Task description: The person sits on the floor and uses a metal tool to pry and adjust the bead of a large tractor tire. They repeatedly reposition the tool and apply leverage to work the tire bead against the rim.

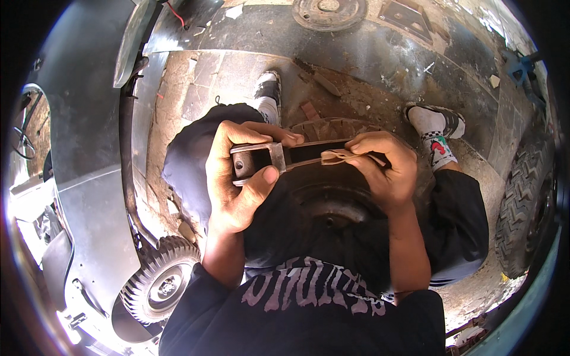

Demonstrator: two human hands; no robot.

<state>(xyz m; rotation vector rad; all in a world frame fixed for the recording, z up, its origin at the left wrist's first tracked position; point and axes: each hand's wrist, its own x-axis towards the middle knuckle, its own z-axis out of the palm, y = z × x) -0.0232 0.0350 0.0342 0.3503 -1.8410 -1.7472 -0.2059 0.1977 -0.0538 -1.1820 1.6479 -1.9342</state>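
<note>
A long metal bracket (278,157) with two parallel side bars lies crosswise in front of me, above my lap. At its left end sits a short round tube (242,164) with a hole in it. My left hand (234,172) is closed round that end, thumb below and fingers above. My right hand (386,166) pinches a folded piece of brown sandpaper (337,155) against the bracket's right part. The bracket's far right end is hidden by my right fingers.
A wheel (332,207) lies between my legs under the bracket. To the left stands a grey vehicle body (89,148) with a small treaded wheel (163,285). Another treaded tyre (522,207) stands at the right. A round metal disc (329,12) lies on the floor ahead.
</note>
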